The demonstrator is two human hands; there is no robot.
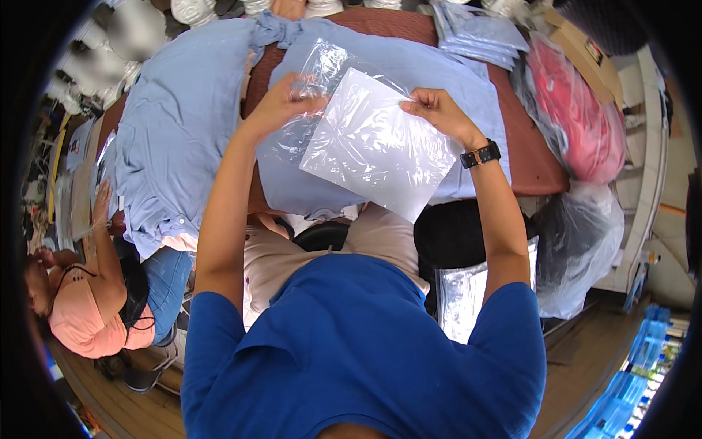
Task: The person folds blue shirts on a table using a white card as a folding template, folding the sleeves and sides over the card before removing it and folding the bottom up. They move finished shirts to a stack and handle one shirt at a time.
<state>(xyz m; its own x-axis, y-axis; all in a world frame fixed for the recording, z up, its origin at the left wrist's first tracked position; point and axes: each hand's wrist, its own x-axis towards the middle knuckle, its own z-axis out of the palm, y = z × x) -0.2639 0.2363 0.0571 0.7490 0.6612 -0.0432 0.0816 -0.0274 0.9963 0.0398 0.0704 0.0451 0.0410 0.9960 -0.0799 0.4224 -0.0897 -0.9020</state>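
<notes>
Right hand [441,112], 1 o'clock: gripping glossy white rectangular sheet [380,146] | Sheet, 12 o'clock: covering part of light-blue cloth [475,102] | Left hand [281,106], 11 o'clock: overlapping clear plastic film [338,67]; cannot tell whether gripping

I've got a white sheet [380,146] on my feed now — flat, shiny with creased glare, slanted with one corner toward the wearer, over pale blue cloth [477,88]. Clear, wrinkled plastic [333,64] spreads beyond its upper left — whether around it, I can't tell.
</notes>
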